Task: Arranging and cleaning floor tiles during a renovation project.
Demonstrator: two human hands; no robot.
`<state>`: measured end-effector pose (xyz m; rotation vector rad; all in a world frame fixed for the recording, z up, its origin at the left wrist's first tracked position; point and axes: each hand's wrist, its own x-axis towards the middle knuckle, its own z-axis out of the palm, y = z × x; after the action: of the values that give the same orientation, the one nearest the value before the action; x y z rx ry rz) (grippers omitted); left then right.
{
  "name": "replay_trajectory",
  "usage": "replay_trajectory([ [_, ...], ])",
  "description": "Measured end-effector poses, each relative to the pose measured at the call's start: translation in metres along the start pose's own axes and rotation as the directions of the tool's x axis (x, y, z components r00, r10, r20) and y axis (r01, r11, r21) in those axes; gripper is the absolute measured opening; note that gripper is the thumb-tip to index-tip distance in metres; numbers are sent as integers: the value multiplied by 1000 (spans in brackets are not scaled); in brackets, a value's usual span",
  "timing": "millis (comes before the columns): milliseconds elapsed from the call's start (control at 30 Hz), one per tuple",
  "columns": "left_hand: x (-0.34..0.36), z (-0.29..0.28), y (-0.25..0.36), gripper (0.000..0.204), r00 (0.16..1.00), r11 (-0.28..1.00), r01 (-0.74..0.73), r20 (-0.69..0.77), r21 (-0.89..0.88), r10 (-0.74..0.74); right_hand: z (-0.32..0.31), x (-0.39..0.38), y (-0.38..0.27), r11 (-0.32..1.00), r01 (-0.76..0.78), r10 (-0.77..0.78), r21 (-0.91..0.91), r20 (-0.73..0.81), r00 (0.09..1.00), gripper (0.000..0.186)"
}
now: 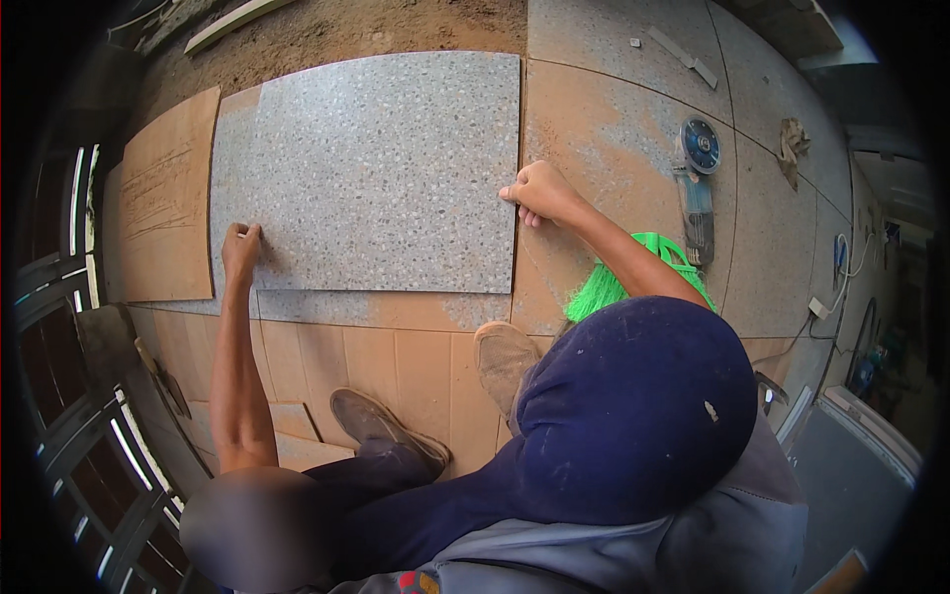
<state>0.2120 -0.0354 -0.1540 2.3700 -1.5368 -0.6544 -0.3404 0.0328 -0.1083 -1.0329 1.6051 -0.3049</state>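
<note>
Centrally: speckled grey slab (386, 173), lying between left hand (240, 255) and right hand (544, 193), curled at opposite side edges; pinching or merely touching, cannot tell.

Slab (386, 168) is looking smooth, w/ stony flecks; broom (599, 291) is showing plastic; soil (426, 28) is looking v. rough, matt.

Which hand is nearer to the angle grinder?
Right. The right hand is at the right edge of the speckled grey tile, left of the angle grinder; the left hand is near the opposite edge, farther away.
</note>
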Motion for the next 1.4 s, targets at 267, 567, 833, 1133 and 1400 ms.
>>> replay_trajectory([
  [267,19,0,-27,51,997,993,-75,11,92,74,0,5,5,1000,-7,8,-19,32,999,26],
  [567,5,18,-29,40,987,983,-160,3,89,161,-9,22,11,989,-42,55,-139,91,994,31],
  [833,-19,-26,-81,33,989,988,-137,-74,-72,132,-50,148,-83,362,202,-739,-910,-147,658,49],
  [1133,-87,-36,-82,22,984,958,161,-42,-236,-175,-64,204,-96,427,210,-611,-880,-109,784,48],
  [1400,-76,-20,-65,18,988,962,137,-39,-235,-150,-80,206,-83,406,237,-632,-883,-84,771,58],
])
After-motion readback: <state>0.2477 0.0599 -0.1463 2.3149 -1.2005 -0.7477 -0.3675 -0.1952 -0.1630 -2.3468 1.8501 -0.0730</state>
